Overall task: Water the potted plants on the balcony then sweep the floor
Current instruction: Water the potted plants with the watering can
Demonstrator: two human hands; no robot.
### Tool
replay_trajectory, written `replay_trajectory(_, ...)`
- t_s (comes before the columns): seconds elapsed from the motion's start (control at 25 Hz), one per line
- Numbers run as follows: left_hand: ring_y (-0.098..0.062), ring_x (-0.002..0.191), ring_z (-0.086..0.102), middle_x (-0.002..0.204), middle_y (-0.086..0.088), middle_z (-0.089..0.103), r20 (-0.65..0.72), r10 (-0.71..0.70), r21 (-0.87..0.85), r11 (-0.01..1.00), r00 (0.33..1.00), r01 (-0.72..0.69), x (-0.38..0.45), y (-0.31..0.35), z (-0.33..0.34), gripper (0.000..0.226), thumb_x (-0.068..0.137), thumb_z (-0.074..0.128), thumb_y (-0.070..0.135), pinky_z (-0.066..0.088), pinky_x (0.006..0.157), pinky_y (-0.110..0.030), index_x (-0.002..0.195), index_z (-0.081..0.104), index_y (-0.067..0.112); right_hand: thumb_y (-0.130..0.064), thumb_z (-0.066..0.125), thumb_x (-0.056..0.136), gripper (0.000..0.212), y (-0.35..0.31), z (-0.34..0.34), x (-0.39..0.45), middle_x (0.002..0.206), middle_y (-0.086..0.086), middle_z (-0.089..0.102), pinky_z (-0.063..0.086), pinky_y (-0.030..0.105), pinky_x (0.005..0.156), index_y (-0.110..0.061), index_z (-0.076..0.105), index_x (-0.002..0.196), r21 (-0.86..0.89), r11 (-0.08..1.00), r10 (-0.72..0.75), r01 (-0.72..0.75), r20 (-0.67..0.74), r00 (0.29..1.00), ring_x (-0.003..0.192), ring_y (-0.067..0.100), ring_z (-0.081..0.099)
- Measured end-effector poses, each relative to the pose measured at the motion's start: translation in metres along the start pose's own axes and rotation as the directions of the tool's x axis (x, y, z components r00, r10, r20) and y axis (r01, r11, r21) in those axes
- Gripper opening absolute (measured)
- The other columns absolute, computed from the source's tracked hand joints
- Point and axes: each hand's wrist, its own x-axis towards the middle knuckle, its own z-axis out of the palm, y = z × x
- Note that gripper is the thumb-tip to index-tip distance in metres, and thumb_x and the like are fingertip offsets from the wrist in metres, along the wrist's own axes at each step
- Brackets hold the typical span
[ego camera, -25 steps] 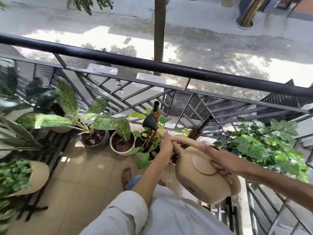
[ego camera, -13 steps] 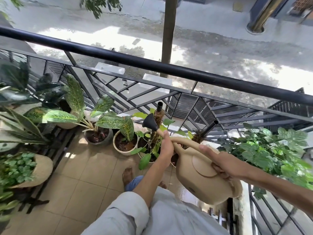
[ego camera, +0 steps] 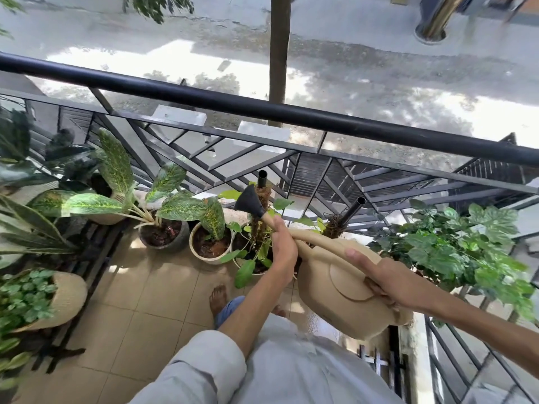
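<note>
On the far left we see a basket pot (ego camera: 68, 298) with small round leaves on a dark rack. To its right, two pots of spotted-leaf plants stand on the tiled floor (ego camera: 145, 330): a grey pot (ego camera: 172, 243) and, just beside it, a white pot (ego camera: 204, 255) whose soil looks dark and wet.

Next comes the climbing plant (ego camera: 256, 255) on a moss pole, and here our work is. The black rose (ego camera: 249, 203) of the watering can points up and to the left, above the white pot and the pole plant. We cannot see water coming out of it.

Our left hand (ego camera: 282, 248) is curled around the spout, just behind the rose, and guides it. The long axis of the beige watering can (ego camera: 341, 293) runs from lower right to upper left, so the rose lies away from us, toward the railing (ego camera: 291, 112).

Further right, our right hand (ego camera: 388, 279) holds the handle on top of the can body, fingers wrapped under it and the forefinger stretched along it. It carries the weight; the left hand is nearer to the rose.

We judge that the next pour depends on swinging the spout. The bushy green plant (ego camera: 455, 246) on the far right lies behind the can, so the spout must turn to the right to reach it.
</note>
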Motion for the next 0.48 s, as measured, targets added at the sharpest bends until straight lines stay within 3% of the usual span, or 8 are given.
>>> replay_trajectory(0.24, -0.032, 0.146, 0.04, 0.158, -0.011, 0.044, -0.015, 0.131, 0.158, 0.979, 0.991, -0.127, -0.023, 0.005, 0.017, 0.101, 0.088, 0.011, 0.09, 0.027, 0.119, -0.053, 0.157, 0.037, 0.021, -0.107, 0.039, 0.068, 0.092, 0.033, 0.008, -0.016, 0.041, -0.004, 0.03, 0.04, 0.034, 0.059, -0.021, 0.025, 0.038, 0.068, 0.996, 0.067, -0.056, -0.162, 0.984, 0.038, 0.014, 0.034)
replay_trajectory(0.48, -0.031, 0.146, 0.04, 0.159, -0.008, 0.044, 0.144, 0.156, 0.211, 0.96, 0.977, -0.184, -0.031, -0.002, 0.035, 0.103, 0.083, 0.014, 0.095, 0.027, 0.123, -0.056, 0.162, 0.026, 0.029, -0.103, 0.044, 0.074, 0.09, 0.053, 0.025, -0.039, 0.038, -0.007, 0.03, 0.039, 0.033, 0.058, -0.022, 0.029, 0.037, 0.218, 0.97, 0.165, -0.11, -0.254, 0.953, 0.04, 0.015, 0.035)
